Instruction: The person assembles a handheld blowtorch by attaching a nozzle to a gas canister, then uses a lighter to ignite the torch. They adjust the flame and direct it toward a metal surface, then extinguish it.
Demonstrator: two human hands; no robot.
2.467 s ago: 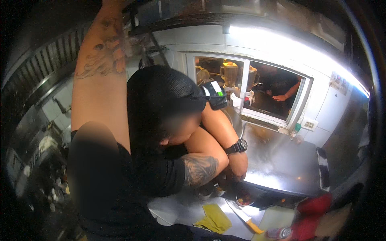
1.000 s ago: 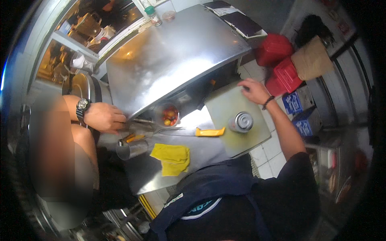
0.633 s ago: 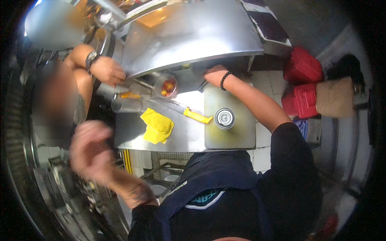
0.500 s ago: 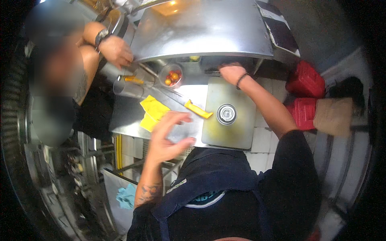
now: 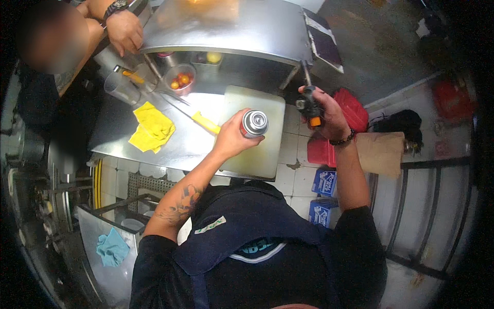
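Note:
My left hand [image 5: 234, 138] is wrapped round a gas canister [image 5: 255, 123] with a silvery top, held above the pale cutting board [image 5: 252, 160]. Out to the right, past the board's edge, my right hand [image 5: 334, 114] grips a blowtorch head [image 5: 310, 105]. It is black with an orange knob, and its metal nozzle points away from me. The canister and the torch head are apart. Left of my left hand lies a knife [image 5: 206, 122] with a yellow handle, close to the board. A crumpled yellow cloth [image 5: 152, 127] rests on the steel counter [image 5: 116, 139].
A steel shelf [image 5: 221, 26] overhangs the counter's far side. A bowl of small tomatoes [image 5: 180, 82] and clear containers [image 5: 121, 87] stand at the back left. Another person's hand [image 5: 125, 32] is beyond them. Red crates [image 5: 321, 152] sit on the right.
My left hand has moved right and taken hold of the canister, which stood on the board. My right hand has come from under the shelf to the right with the torch head.

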